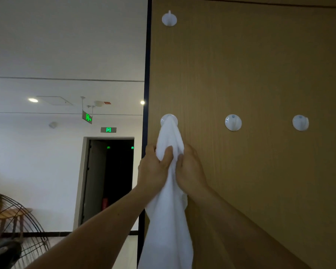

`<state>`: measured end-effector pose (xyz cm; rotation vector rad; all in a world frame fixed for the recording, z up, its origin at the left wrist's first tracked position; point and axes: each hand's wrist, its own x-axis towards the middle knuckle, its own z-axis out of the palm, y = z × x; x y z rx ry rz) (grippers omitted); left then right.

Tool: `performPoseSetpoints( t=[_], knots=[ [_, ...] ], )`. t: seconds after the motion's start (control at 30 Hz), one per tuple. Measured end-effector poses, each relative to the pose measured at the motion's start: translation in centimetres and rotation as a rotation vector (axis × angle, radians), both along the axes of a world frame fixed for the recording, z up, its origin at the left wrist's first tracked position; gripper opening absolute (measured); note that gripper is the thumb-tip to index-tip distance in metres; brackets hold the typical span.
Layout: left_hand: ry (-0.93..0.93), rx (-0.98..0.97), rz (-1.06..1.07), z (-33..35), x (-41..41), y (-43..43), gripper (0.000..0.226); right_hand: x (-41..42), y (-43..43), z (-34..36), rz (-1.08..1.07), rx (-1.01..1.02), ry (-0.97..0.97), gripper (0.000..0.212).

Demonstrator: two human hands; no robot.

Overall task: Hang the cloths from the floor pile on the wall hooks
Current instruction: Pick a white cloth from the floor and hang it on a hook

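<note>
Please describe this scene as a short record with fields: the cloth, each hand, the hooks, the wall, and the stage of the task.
cloth: white cloth, top end over the lower-left hook, the rest hanging down
left hand: left hand grips the cloth just below that hook
right hand: right hand holds the cloth from the other side
bare hooks: upper hook, middle hook, right hook
wall: wooden panel
stage: cloth on a hook, not yet released
</note>
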<state>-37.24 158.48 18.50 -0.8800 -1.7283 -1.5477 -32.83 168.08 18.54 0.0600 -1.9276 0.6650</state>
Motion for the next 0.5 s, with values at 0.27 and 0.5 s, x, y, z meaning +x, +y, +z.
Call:
performPoseSetpoints(
  t=[0.27, 0.5],
  knots=[
    [-0.080, -0.089, 0.062, -4.9, 0.8, -0.3, 0.079, -0.1, 0.5, -5.9, 0.203, -0.269, 0.008, 0.052],
    [-0.152, -0.060, -0.087, -10.0, 3.8, -2.0, 0.092, 5.0, 0.6, -11.7, 0.202, -0.171, -0.082, 0.051]
  ],
)
